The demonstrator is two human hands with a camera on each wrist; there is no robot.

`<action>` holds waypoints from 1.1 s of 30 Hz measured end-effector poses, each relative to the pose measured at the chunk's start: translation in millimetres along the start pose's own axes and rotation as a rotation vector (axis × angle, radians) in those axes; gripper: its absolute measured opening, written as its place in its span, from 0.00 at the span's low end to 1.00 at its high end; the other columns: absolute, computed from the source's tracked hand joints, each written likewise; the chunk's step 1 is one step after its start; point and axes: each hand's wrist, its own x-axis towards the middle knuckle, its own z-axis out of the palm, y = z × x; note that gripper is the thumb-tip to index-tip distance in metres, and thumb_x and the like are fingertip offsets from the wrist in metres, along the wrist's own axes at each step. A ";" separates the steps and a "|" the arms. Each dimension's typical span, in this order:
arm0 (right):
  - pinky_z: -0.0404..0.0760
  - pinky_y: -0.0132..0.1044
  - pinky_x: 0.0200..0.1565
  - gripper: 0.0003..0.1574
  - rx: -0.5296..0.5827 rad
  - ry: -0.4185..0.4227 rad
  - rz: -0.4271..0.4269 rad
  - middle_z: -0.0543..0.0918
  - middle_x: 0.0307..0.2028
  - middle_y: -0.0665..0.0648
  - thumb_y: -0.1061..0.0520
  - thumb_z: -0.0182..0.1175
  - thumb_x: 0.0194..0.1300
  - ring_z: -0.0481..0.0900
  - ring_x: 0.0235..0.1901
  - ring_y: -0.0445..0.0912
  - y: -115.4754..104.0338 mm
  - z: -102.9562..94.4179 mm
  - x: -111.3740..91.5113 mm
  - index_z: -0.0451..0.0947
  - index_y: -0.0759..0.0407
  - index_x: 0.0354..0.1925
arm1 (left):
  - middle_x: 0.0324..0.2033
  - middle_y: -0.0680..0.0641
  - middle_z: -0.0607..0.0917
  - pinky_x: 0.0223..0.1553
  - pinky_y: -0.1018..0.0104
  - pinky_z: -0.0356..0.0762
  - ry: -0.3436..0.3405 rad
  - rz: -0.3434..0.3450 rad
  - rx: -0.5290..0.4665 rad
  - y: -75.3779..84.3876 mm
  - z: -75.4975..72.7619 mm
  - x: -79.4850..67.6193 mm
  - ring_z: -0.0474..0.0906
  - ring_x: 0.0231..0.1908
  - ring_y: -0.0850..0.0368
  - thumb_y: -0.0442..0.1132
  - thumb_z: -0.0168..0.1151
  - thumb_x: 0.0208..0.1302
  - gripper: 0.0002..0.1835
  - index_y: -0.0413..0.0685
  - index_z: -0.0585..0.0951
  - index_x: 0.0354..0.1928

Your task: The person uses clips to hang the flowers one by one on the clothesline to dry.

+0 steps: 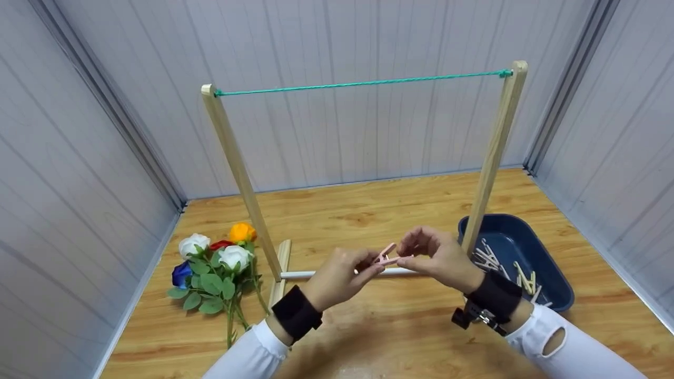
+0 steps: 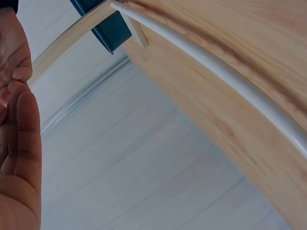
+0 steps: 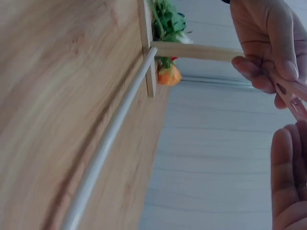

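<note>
Pink clothespin between two hands, at five o'clock from the middle of the head view.
The left hand's grip pinches one end of the clothespin above the wood-grain surface; the right hand's thumb and fingers meet the other end, though whether that grip pinches I cannot tell. In the head view, a white rod passes behind the hands at six o'clock, low on a wooden frame whose green cord stretches across twelve. Artificial flowers lie at eight o'clock; a dark blue tray holding more clothespins sits at four.
</note>
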 end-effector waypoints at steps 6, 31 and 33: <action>0.89 0.38 0.45 0.29 -0.328 -0.103 -0.175 0.88 0.45 0.61 0.65 0.81 0.61 0.86 0.41 0.40 0.2 -0.5 3.1 0.82 0.68 0.58 | 0.35 0.46 0.93 0.35 0.77 0.82 -0.079 0.016 0.142 2.6 0.8 -3.2 0.86 0.32 0.62 0.37 0.66 0.79 0.09 0.37 0.89 0.49; 0.89 0.40 0.41 0.13 -0.607 -0.314 -0.261 0.89 0.43 0.53 0.56 0.75 0.71 0.88 0.39 0.44 2.3 0.1 -1.2 0.88 0.60 0.51 | 0.32 0.48 0.90 0.33 0.79 0.77 -0.146 0.095 0.214 -3.1 5.0 -14.6 0.80 0.29 0.66 0.38 0.66 0.80 0.09 0.38 0.88 0.47; 0.89 0.39 0.39 0.12 -0.589 -0.315 -0.256 0.89 0.40 0.54 0.56 0.75 0.71 0.87 0.37 0.42 2.9 0.6 -1.0 0.88 0.60 0.49 | 0.32 0.48 0.90 0.33 0.79 0.76 -0.153 0.091 0.214 -3.3 4.9 -14.8 0.78 0.29 0.66 0.38 0.66 0.80 0.09 0.38 0.88 0.47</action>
